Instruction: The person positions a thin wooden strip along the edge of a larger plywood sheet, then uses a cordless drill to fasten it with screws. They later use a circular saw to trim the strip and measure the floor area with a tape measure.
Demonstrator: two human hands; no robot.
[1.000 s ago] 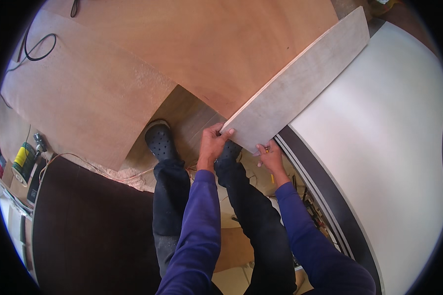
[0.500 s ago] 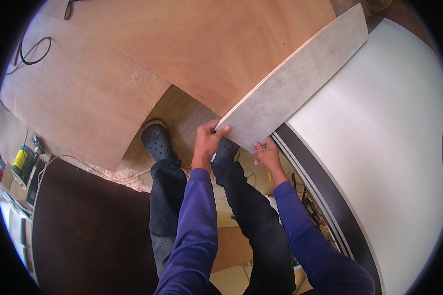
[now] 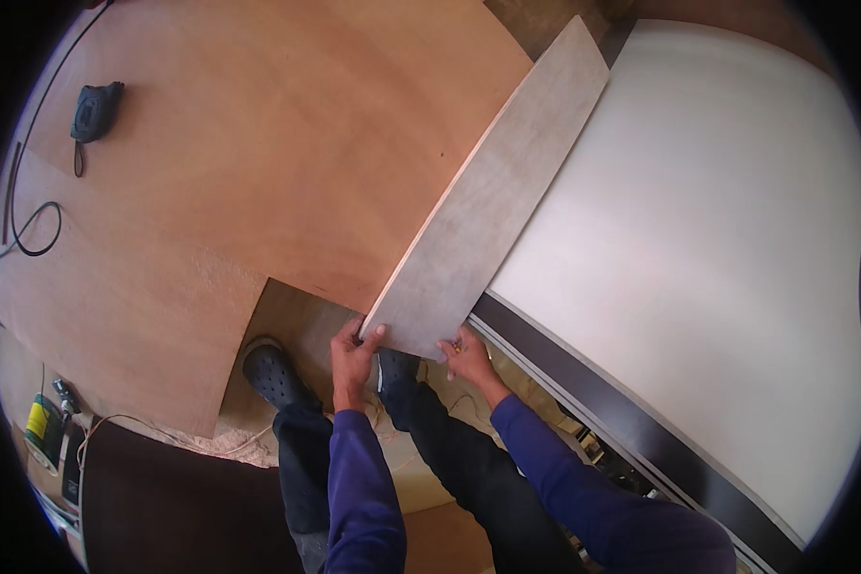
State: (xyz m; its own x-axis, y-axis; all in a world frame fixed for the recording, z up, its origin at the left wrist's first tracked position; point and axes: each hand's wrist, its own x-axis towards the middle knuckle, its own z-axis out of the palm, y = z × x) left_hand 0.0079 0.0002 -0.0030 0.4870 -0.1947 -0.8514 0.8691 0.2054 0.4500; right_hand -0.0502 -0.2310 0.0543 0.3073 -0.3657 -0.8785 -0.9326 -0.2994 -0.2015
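Observation:
A long wooden board point(image 3: 488, 201), grey-white on its face with a pale edge, slants from my hands up to the far right. My left hand point(image 3: 352, 359) grips its near left corner, thumb on the face and fingers around the edge. At the near right corner, my right hand point(image 3: 473, 365) is closed with its fingertips against the board's end. A small yellow piece, apparently a pencil, shows between those fingers; most of it is hidden. Under the board's left side lies a large reddish-brown plywood sheet point(image 3: 287, 143).
To the right stands a white panel point(image 3: 679, 210) with a dark edge strip point(image 3: 622, 411). A tape measure point(image 3: 94, 112) and a black cable point(image 3: 43, 230) lie on the plywood. My shoes point(image 3: 275, 371) stand by its cut-out. A dark panel point(image 3: 182, 507) and a yellow-green can point(image 3: 43, 430) are at lower left.
My view has shifted, so the board and both hands appear lower and further left, and the tape measure has come into view. Both hands keep their places at the board's near end.

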